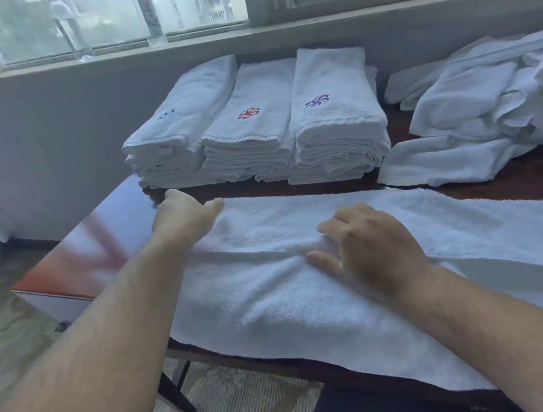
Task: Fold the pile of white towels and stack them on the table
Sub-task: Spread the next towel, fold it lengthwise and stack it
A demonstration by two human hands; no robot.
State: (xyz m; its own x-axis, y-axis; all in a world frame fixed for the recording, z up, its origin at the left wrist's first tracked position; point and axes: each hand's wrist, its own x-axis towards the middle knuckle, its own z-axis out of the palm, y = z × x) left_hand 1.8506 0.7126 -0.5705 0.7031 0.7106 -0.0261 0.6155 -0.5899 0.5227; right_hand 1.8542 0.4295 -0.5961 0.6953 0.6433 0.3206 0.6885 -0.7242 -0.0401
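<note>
One towel lies spread lengthwise on the near part of the table, near edge drooping over the rim; left hand grips its far-left corner, right hand rests flat on its middle with fingers spread, the hands apart. Risk, as I judge it: pulling the corner while the palm bunches the cloth gives a crooked fold, or the overhang drags it floorward. Count: three folded stacks far centre, one loose pile far right, two bottles on the sill

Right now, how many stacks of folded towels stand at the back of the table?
3, side by side near the wall: the left stack, its emblem blurred; the middle stack, with a red emblem; the right stack, with a purple emblem. More may lie hidden behind them.
</note>
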